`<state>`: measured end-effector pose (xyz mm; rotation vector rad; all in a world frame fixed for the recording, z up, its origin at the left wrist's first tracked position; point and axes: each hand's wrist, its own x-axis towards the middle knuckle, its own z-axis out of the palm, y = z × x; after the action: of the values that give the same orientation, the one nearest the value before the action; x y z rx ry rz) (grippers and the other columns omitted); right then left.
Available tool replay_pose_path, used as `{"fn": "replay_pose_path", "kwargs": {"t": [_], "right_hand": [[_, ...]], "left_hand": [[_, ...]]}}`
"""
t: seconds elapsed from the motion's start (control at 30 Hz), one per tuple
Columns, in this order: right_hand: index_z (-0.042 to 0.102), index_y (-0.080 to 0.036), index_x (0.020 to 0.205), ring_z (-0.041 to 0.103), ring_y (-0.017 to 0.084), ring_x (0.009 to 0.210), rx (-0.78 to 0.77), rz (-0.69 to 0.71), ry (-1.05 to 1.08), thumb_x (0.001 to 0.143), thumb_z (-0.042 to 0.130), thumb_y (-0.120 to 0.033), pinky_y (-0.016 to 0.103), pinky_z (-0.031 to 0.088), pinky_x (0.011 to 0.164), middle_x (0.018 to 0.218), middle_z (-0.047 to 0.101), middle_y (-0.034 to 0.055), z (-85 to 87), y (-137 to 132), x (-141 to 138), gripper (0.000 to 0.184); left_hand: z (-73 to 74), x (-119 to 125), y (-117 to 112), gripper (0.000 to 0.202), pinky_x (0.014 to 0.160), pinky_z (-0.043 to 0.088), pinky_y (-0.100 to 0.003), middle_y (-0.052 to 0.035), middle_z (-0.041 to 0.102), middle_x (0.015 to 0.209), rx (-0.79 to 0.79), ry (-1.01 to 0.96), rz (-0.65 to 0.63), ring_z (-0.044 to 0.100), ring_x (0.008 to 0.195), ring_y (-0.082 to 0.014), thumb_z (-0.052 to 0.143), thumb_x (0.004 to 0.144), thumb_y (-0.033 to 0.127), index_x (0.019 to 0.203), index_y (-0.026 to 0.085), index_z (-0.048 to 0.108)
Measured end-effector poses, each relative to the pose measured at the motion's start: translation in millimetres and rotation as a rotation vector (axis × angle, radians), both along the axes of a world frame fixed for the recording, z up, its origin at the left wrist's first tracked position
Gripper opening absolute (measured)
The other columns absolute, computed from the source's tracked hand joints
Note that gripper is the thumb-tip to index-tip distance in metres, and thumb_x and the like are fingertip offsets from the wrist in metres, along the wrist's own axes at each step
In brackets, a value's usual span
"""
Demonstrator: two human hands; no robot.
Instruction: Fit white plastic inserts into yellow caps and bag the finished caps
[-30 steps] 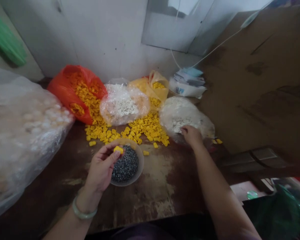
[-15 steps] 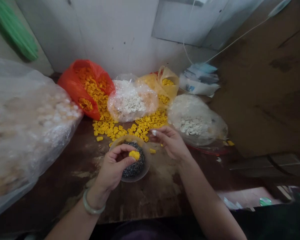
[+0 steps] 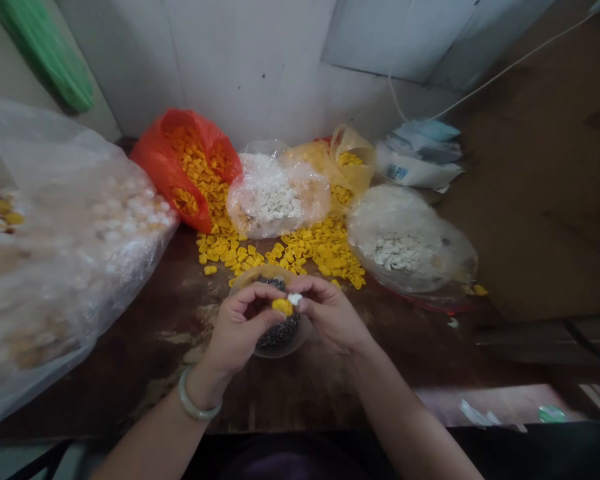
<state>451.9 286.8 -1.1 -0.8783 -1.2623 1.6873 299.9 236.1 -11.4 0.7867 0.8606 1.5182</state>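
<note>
Between thumb and fingertips, my left hand point(image 3: 243, 323) pinches a small yellow plastic piece point(image 3: 283, 307). My right hand point(image 3: 333, 313) grips a small white plastic piece point(image 3: 295, 299) in its fingertips, right beside the yellow one; whether the two touch I cannot tell. Both hands are above a clear round bowl point(image 3: 300, 337) of small dark bits point(image 3: 280, 335), hiding much of it. Behind the bowl, loose yellow pieces point(image 3: 325, 250) lie spread on the dark worn table point(image 3: 250, 413).
A red bag point(image 3: 150, 160) spills yellow pieces at the back. Clear bags of white pieces stand at the back middle point(image 3: 280, 200) and right point(image 3: 410, 233), near a yellowish bag point(image 3: 363, 170). A large clear sack point(image 3: 80, 267) fills the left side. Papers point(image 3: 420, 157) lie back right.
My right hand has moved left and down, bringing the white piece from the loose yellow heap to the yellow piece. My left hand still holds the yellow piece. The view has shifted slightly.
</note>
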Motion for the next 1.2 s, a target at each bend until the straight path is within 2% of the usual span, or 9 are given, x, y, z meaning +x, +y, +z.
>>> {"fn": "replay_pose_path", "kwargs": {"t": [0.17, 0.27, 0.47, 0.6, 0.7, 0.8, 1.0, 1.1, 1.2], "right_hand": [[0.079, -0.036, 0.085, 0.063, 0.018, 0.093, 0.258, -0.079, -0.074, 0.072, 0.082, -0.039, 0.036, 0.049, 0.090, 0.090, 0.072, -0.0003, 0.1, -4, 0, 0.013], [0.077, -0.037, 0.095, 0.064, 0.019, 0.100, 0.432, -0.031, -0.163, 0.084, 0.072, -0.031, 0.038, 0.048, 0.094, 0.099, 0.073, 0.0007, 8.1, -6, 3, 0.014], [0.074, -0.030, 0.096, 0.068, 0.020, 0.090, 0.679, 0.056, -0.359, 0.085, 0.067, -0.019, 0.037, 0.053, 0.084, 0.092, 0.074, 0.0025, 28.4, -6, 12, 0.017], [0.073, -0.031, 0.101, 0.065, 0.018, 0.084, 0.759, 0.066, -0.402, 0.083, 0.069, -0.018, 0.034, 0.053, 0.078, 0.092, 0.071, 0.0018, 30.0, -7, 15, 0.023], [0.074, -0.030, 0.095, 0.063, 0.017, 0.082, 0.613, 0.011, -0.380, 0.083, 0.070, -0.022, 0.033, 0.052, 0.077, 0.088, 0.070, 0.0015, 24.8, -12, 11, 0.015], [0.073, -0.028, 0.091, 0.062, 0.015, 0.074, 0.297, -0.019, -0.215, 0.080, 0.074, -0.030, 0.029, 0.052, 0.069, 0.082, 0.068, 0.0009, 17.7, -19, 3, 0.011], [0.072, -0.024, 0.082, 0.053, 0.006, 0.055, -0.331, -0.054, 0.166, 0.064, 0.088, -0.036, 0.018, 0.047, 0.054, 0.066, 0.061, -0.0040, 9.8, -25, -9, 0.027], [0.072, -0.023, 0.084, 0.053, 0.006, 0.054, -0.444, -0.077, 0.222, 0.060, 0.090, -0.033, 0.018, 0.048, 0.054, 0.067, 0.062, -0.0038, 8.7, -24, -8, 0.031], [0.072, -0.022, 0.086, 0.052, 0.007, 0.053, -0.410, -0.075, 0.190, 0.061, 0.090, -0.037, 0.019, 0.047, 0.052, 0.065, 0.060, -0.0037, 7.7, -24, -8, 0.034]], "left_hand": [[-0.4, 2, 0, 0.022, 0.067, 0.054, -0.020, -0.0005, 0.072, 0.075, -0.073, -0.103, -0.013, 0.064, 0.071, -0.0114, 0.088, 0.057, 0.019, 0.076, 0.020, 0.075], [-0.6, 3, 2, 0.026, 0.064, 0.053, -0.019, 0.0004, 0.071, 0.072, -0.127, -0.154, -0.011, 0.063, 0.067, -0.0101, 0.090, 0.054, 0.020, 0.075, 0.020, 0.075], [2.2, 3, 2, 0.027, 0.062, 0.054, -0.021, -0.0001, 0.070, 0.070, -0.144, -0.136, -0.037, 0.063, 0.064, -0.0105, 0.091, 0.054, 0.024, 0.075, 0.019, 0.074], [0.9, 2, 1, 0.026, 0.064, 0.054, -0.023, -0.0010, 0.071, 0.071, -0.157, -0.130, -0.057, 0.064, 0.065, -0.0117, 0.090, 0.054, 0.022, 0.074, 0.019, 0.074], [-2.2, 1, 1, 0.024, 0.063, 0.054, -0.023, -0.0010, 0.070, 0.072, -0.139, -0.066, 0.013, 0.064, 0.066, -0.0128, 0.088, 0.057, 0.020, 0.076, 0.019, 0.074], [-3.7, 0, 1, 0.019, 0.068, 0.055, -0.025, -0.0021, 0.071, 0.077, -0.037, 0.073, 0.099, 0.065, 0.072, -0.0147, 0.084, 0.062, 0.018, 0.079, 0.020, 0.074], [2.7, -5, -1, 0.013, 0.081, 0.055, -0.031, -0.0046, 0.074, 0.084, 0.285, 0.501, 0.245, 0.068, 0.084, -0.0190, 0.074, 0.073, 0.013, 0.081, 0.023, 0.076], [5.8, -8, -2, 0.017, 0.081, 0.056, -0.032, -0.0054, 0.075, 0.085, 0.422, 0.673, 0.283, 0.070, 0.083, -0.0192, 0.069, 0.078, 0.011, 0.084, 0.025, 0.077], [6.3, -11, -2, 0.022, 0.077, 0.058, -0.029, -0.0053, 0.076, 0.087, 0.530, 0.771, 0.283, 0.070, 0.081, -0.0176, 0.064, 0.082, 0.009, 0.088, 0.026, 0.077]]}}
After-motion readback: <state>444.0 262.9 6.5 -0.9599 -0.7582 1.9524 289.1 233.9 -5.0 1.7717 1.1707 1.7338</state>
